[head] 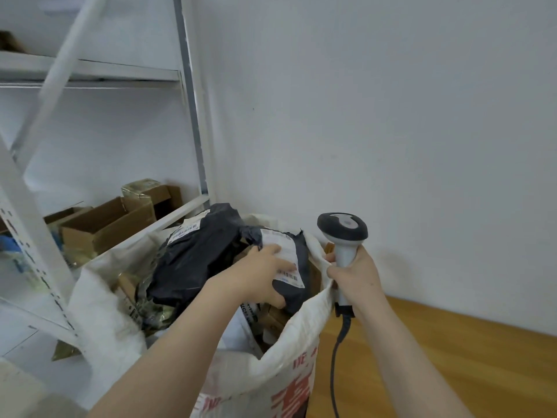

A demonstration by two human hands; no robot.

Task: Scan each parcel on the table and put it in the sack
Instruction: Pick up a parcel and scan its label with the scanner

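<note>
White wall and a shelf fill the upper frame; a wooden tabletop lies lower right. At centre, the left grip clasps a dark parcel over the open sack, fingers across its label. The right grip curls round the scanner beside the sack's rim.

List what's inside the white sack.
On top: large dark parcel, and small dark parcel gripped by the left hand; brown cartons beneath. Deeper contents covered. Right hand holds scanner.
</note>
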